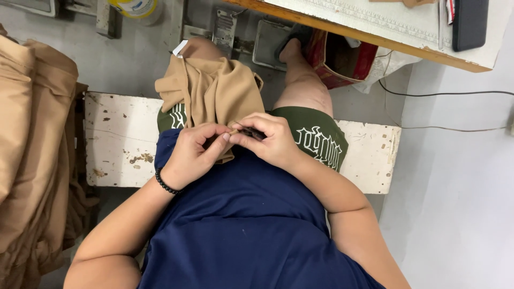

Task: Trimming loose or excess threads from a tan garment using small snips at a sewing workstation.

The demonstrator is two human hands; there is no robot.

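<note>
A round white container with a yellow-and-blue label (135,7) stands on the floor at top left (partly cropped).

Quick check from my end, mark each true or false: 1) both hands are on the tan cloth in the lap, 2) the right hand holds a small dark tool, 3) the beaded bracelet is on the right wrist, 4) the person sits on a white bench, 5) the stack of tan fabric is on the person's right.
1) True: the left hand and right hand meet on the tan cloth.
2) True: a small dark tool shows between its fingers.
3) False: the black beaded bracelet is on the left wrist.
4) True: a chipped white bench.
5) False: the stack of tan fabric lies to the person's left.
</note>
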